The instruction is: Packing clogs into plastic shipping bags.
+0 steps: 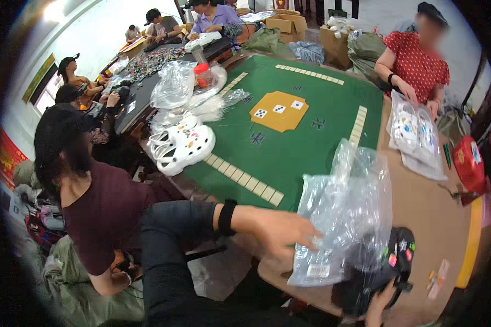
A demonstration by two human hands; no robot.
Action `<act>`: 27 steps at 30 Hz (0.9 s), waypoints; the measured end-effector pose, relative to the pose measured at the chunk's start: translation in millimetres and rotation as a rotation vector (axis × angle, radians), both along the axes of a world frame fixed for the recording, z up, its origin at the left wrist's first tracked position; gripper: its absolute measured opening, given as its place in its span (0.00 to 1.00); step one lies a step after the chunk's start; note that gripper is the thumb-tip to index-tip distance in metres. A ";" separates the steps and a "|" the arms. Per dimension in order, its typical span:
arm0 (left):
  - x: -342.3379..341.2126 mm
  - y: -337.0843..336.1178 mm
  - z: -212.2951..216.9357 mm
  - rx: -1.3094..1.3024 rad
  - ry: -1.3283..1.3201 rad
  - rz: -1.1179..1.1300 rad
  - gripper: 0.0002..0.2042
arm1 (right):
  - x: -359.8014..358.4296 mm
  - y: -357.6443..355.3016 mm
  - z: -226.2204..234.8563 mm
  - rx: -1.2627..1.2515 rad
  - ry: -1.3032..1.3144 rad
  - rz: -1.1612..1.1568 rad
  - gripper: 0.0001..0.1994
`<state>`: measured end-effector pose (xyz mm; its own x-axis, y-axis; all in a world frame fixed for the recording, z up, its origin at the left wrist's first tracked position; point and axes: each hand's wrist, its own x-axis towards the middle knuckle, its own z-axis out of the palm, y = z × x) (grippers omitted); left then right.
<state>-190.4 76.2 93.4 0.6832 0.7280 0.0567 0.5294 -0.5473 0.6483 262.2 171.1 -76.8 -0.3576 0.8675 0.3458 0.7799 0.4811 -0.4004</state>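
A clear plastic bag (341,218) lies across the near corner of the green table mat, its surface wrinkled and shiny. My left hand (281,231), with a black band at the wrist, reaches in from the left. Its fingers are stretched out and slightly blurred at the bag's left edge. Beside the bag's lower right side is a black clog (373,272) with pink and green charms, partly behind the plastic. My right hand (382,302) grips the clog from below; part of that hand is hidden.
White charmed clogs (188,144) sit at the mat's left edge, near a person in maroon (106,212). Across the green mat (322,158) run rows of tiles (245,180). At right, a person in red (417,65) handles bagged white clogs (417,133). A red pouch (468,163) lies nearby.
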 end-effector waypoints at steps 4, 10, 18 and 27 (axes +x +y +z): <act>-8.8 -16.2 29.3 0.044 0.188 0.093 0.18 | 3.3 15.4 -12.7 -0.008 -0.091 -0.033 0.34; -79.5 -28.4 62.3 0.265 0.003 0.607 0.18 | -6.6 23.2 6.0 -0.107 -0.064 -0.101 0.33; -283.0 -66.2 -20.5 0.479 -0.094 1.649 0.24 | -3.6 5.1 20.2 -0.293 -0.097 -0.209 0.37; -428.5 -37.4 -39.6 0.307 -0.242 2.050 0.30 | -15.4 -2.3 37.3 -0.233 -0.271 -0.201 0.30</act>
<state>-618.9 38.8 53.8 -0.9491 0.2049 0.2391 0.3118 0.5050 0.8048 246.9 168.8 -39.6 -0.2238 0.9734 0.0481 0.9413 0.2287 -0.2482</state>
